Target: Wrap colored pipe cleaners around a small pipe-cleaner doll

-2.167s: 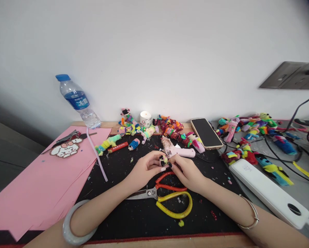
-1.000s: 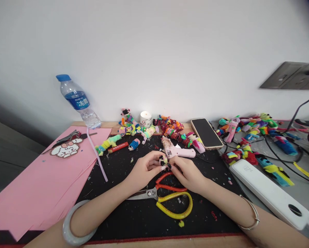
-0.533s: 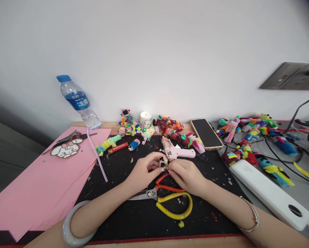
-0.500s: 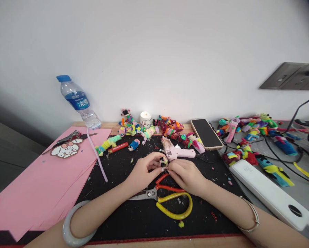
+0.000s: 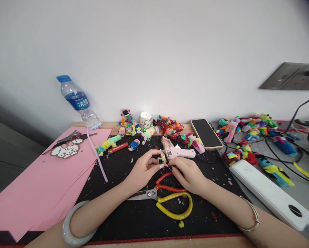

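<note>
While pinched between both sets of fingertips over the black mat [image 5: 133, 220], small fuzzy piece [image 5: 161, 158]: directly ahead of left hand [image 5: 144, 168] and right hand [image 5: 186, 174], at their meeting point. Hands together, closed on the piece; left hand carrying most of it, right fingertips touching from the right. Long axis too small to tell. Pale yellow tuft with black bits. Pink glue gun [image 5: 178, 151] just beyond; scissors [image 5: 167, 198] nearer the body.

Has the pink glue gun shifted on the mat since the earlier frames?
No. The pink glue gun lies in the same spot beside the phone.
</note>
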The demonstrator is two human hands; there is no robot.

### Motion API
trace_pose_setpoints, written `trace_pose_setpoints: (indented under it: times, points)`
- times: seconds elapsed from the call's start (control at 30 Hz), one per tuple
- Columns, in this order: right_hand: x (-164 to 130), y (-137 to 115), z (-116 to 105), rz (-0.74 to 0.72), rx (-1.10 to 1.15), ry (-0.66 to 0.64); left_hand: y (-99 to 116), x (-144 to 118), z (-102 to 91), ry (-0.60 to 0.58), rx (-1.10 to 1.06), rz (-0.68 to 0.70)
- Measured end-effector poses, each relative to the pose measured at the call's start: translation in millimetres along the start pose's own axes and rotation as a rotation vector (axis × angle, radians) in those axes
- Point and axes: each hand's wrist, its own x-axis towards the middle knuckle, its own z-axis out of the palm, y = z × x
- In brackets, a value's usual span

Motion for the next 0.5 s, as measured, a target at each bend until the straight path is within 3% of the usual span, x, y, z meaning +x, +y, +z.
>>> trace_pose_setpoints:
  times: [0.2, 0.37, 0.5]
  points:
    - [6, 2, -2, 0.185, -0.159, 0.152, 2, 0, -0.7, 0.06, -0.007, -0.01]
    - [8, 9, 2, 0.312, -0.387, 0.142, 0, 1, -2.5, 0.117, 0.018, -0.003]
    - [7, 12, 3, 0.308, -0.429, 0.083, -1, 1, -3.7, 0.124, 0.026, 0.009]
